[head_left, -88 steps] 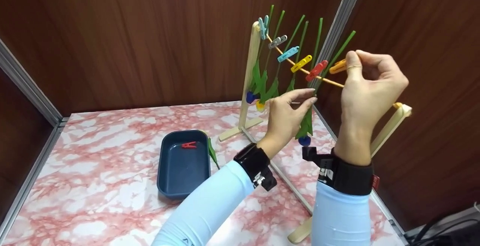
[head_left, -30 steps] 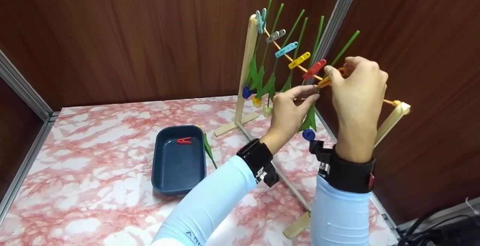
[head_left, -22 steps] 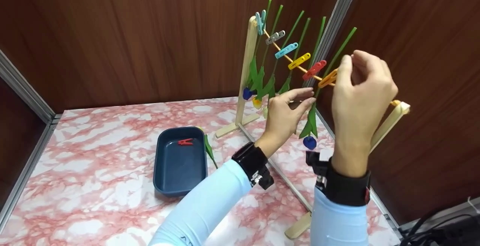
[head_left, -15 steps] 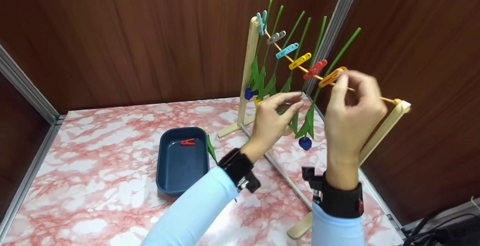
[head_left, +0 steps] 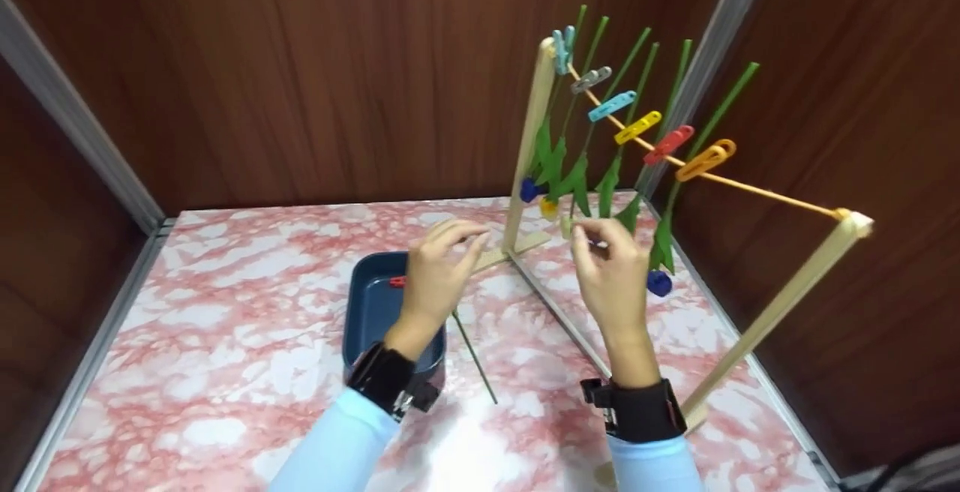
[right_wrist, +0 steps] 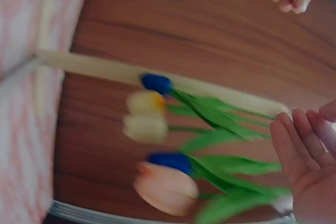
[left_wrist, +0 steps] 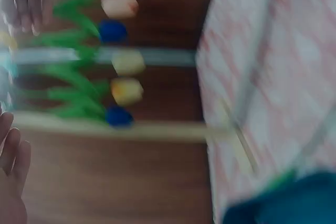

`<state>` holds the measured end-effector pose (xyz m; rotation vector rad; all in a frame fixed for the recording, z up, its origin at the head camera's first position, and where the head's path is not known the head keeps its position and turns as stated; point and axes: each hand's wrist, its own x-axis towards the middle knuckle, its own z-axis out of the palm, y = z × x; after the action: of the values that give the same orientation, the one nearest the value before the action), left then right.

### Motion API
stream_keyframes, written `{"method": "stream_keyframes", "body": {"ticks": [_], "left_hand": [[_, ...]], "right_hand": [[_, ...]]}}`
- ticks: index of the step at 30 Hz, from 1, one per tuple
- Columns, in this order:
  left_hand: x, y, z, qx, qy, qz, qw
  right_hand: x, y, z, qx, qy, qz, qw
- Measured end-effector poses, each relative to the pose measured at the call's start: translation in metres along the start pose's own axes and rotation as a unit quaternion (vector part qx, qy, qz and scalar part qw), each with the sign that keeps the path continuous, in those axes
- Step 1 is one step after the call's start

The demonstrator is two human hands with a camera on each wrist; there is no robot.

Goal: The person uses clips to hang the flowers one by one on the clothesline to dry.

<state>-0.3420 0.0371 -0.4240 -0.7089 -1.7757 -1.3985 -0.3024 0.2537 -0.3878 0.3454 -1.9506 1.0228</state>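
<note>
My left hand (head_left: 436,274) is raised over the right side of a blue plastic tub (head_left: 349,327), fingers loosely bent and holding nothing. Part of a red clothespin (head_left: 397,281) shows inside the tub. Beside it a tulip stem (head_left: 476,361) lies on the table, its upper part hidden by that hand. My right hand (head_left: 616,274) hovers in front of the hanging tulips, its fingers relaxed with nothing between them. An orange clothespin (head_left: 705,160) clips the nearest tulip, with a blue bloom (head_left: 659,283), head down to a thin wooden rod (head_left: 780,196).
Red (head_left: 668,145), yellow (head_left: 637,127), blue (head_left: 612,106) and grey (head_left: 591,79) clothespins, plus a light blue one (head_left: 562,49), sit along the rod with more upside-down tulips. Wooden posts (head_left: 780,312) carry the rod above a marbled table (head_left: 225,312). Brown panels stand behind and right.
The right hand brought the orange clothespin onto the rod and let go, then dropped leftward. The left hand left the tulip stem and moved left over the tub.
</note>
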Motion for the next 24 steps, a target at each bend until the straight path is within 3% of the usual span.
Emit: {"method": "stream_keyframes", "body": {"ticks": [5, 7, 9, 11, 14, 19, 22, 24], "left_hand": [[-0.022, -0.038, -0.02, 0.099, -0.013, -0.07, 0.9925], [-0.03, -0.053, -0.026, 0.136, -0.035, -0.112, 0.9837], [-0.039, -0.067, -0.03, 0.173, -0.072, -0.159, 0.9693], [-0.047, -0.081, -0.031, 0.212, -0.121, -0.2, 0.9489], [-0.058, -0.101, -0.031, 0.271, -0.205, -0.24, 0.9094], [-0.069, -0.13, -0.031, 0.34, -0.319, -0.255, 0.8473], [-0.072, -0.143, -0.033, 0.358, -0.365, -0.261, 0.8187], [-0.075, -0.149, -0.036, 0.365, -0.383, -0.268, 0.8048]], "right_hand": [[-0.016, 0.028, 0.023, -0.016, -0.082, 0.031, 0.996], [-0.023, 0.036, 0.034, -0.013, -0.12, 0.05, 0.991], [-0.033, 0.042, 0.044, -0.006, -0.156, 0.069, 0.985], [-0.043, 0.047, 0.054, 0.005, -0.183, 0.087, 0.979], [-0.058, 0.05, 0.064, 0.023, -0.206, 0.102, 0.973], [-0.078, 0.052, 0.077, 0.044, -0.226, 0.11, 0.967], [-0.087, 0.05, 0.081, 0.043, -0.235, 0.11, 0.965], [-0.093, 0.049, 0.083, 0.047, -0.241, 0.106, 0.964]]}}
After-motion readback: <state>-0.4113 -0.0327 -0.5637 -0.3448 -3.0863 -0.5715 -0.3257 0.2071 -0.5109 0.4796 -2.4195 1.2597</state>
